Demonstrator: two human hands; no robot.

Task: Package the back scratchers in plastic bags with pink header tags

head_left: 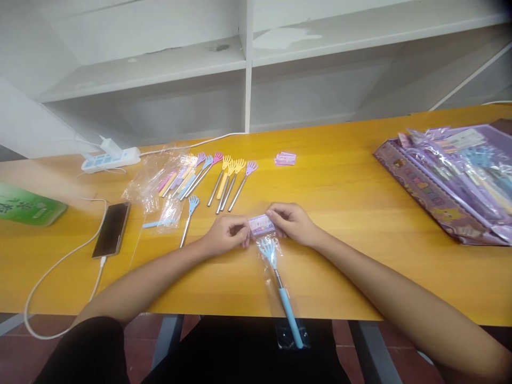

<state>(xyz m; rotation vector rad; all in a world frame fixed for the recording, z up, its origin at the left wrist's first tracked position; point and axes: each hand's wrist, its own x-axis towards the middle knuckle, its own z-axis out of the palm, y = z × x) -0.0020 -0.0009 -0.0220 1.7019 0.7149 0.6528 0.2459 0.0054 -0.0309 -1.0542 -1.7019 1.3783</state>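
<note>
Both of my hands pinch a small purple printed card (262, 225) at the top of a clear plastic bag. My left hand (229, 234) has the card's left edge, my right hand (291, 223) its upper right corner. Inside the bag is a blue back scratcher (288, 314) with a claw-shaped head, a metal shaft and a blue grip. Its lower end hangs over the table's front edge. Left of my left hand lies another blue scratcher head (192, 205) on a metal shaft, beside a loose blue handle (159, 223).
Several yellow, purple and pink scratchers (228, 181) lie beyond my hands, near clear bags (146, 186). A small card stack (285, 158) sits farther back. At right is a purple box (424, 197) of bagged scratchers. A phone (112, 229), power strip (112, 159) and green bottle (32, 205) are left.
</note>
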